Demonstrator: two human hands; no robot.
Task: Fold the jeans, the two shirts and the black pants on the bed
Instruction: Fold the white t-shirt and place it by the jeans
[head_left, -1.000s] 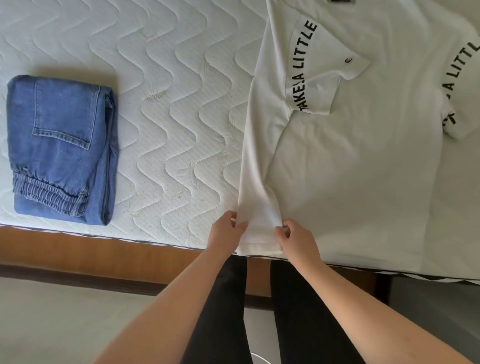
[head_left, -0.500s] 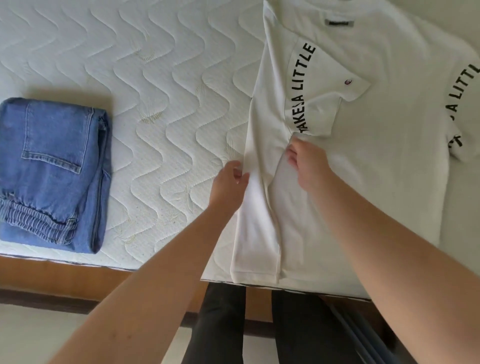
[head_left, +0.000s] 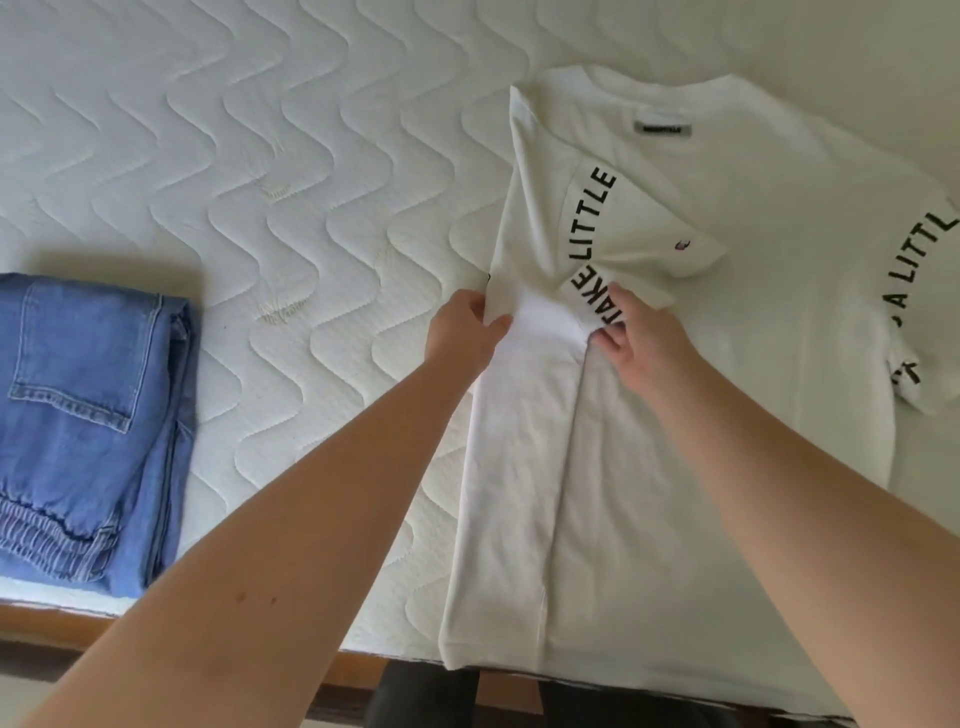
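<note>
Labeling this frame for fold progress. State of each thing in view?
jeans: folded, lying at the mattress's near edge.
white shirt: flat, back up; left side strip and left sleeve folded in, right sleeve still out.
left hand: pinches the folded strip's outer edge.
right hand: fingers curled on the strip's inner edge.
mattress: bare quilted top.

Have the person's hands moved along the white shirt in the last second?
Yes. Both the left hand and right hand slid up the white shirt's folded strip, from its hem to the folded-in sleeve.
</note>
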